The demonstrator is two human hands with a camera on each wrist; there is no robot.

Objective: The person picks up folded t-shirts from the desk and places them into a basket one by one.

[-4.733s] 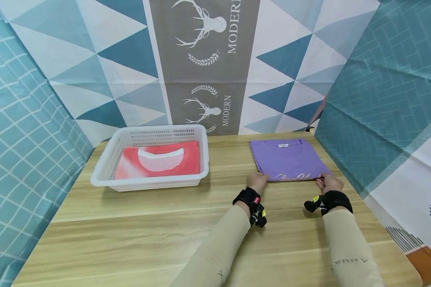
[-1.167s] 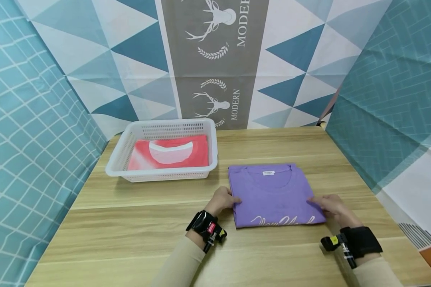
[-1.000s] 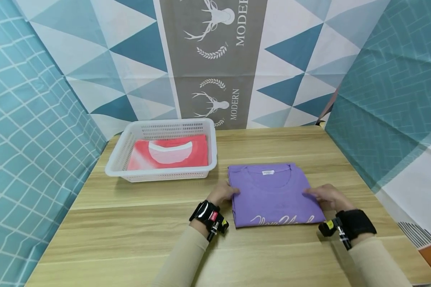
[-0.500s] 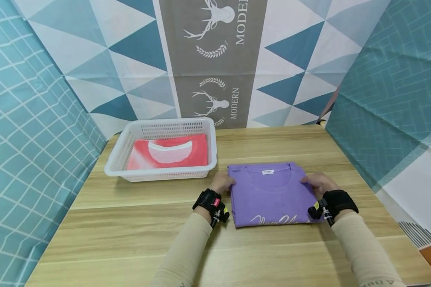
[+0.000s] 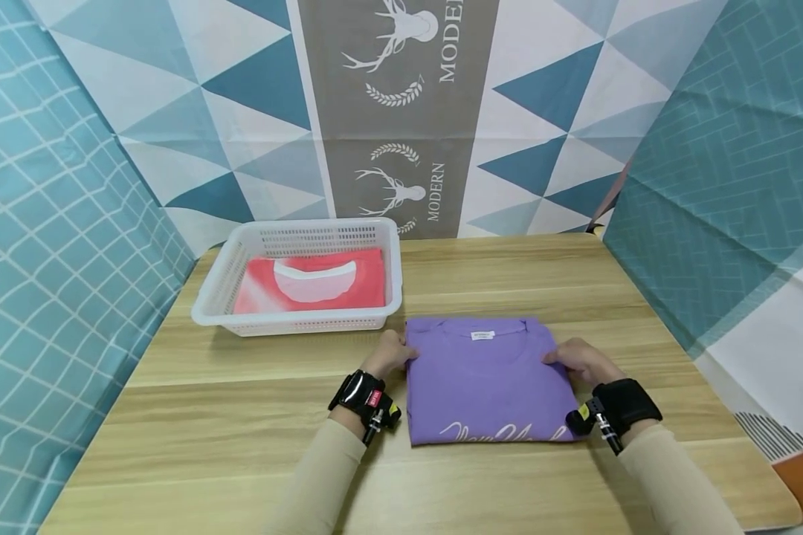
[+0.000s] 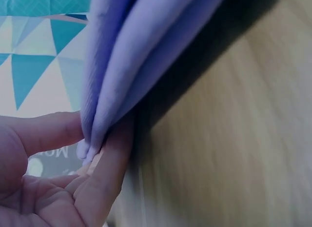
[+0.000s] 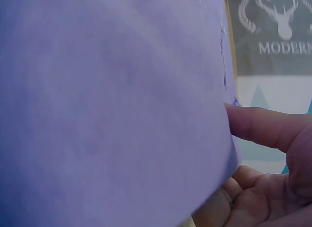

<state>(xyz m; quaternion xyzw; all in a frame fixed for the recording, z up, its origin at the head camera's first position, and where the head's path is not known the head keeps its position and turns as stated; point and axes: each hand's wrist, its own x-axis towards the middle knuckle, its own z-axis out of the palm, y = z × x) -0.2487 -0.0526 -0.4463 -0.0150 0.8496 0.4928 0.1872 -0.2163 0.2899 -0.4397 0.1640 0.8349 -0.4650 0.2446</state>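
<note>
A folded purple T-shirt [image 5: 485, 386] with a white neck label and pale script lettering lies flat on the wooden table [image 5: 241, 453] in the head view. My left hand [image 5: 389, 355] pinches its left edge, thumb on top and fingers underneath; the left wrist view shows the folded layers of the shirt [image 6: 131, 56] between thumb and fingers. On the opposite side my right hand [image 5: 584, 360] pinches the right edge near the collar. Up close in the right wrist view, the thumb presses the cloth [image 7: 122, 110] from above and the other fingers are partly hidden below it.
A white perforated plastic basket [image 5: 294, 321] stands at the back left, holding a folded red garment [image 5: 368, 279] with a white and pink shape on it. Patterned cloth [image 5: 542, 96] hangs behind the table, and tiled-pattern sheets flank both sides.
The purple shirt, first at the back right, has come nearer to me and leftward. Both hands slid up its sides to near the collar, and in the last half second it shifted slightly left and nearer.
</note>
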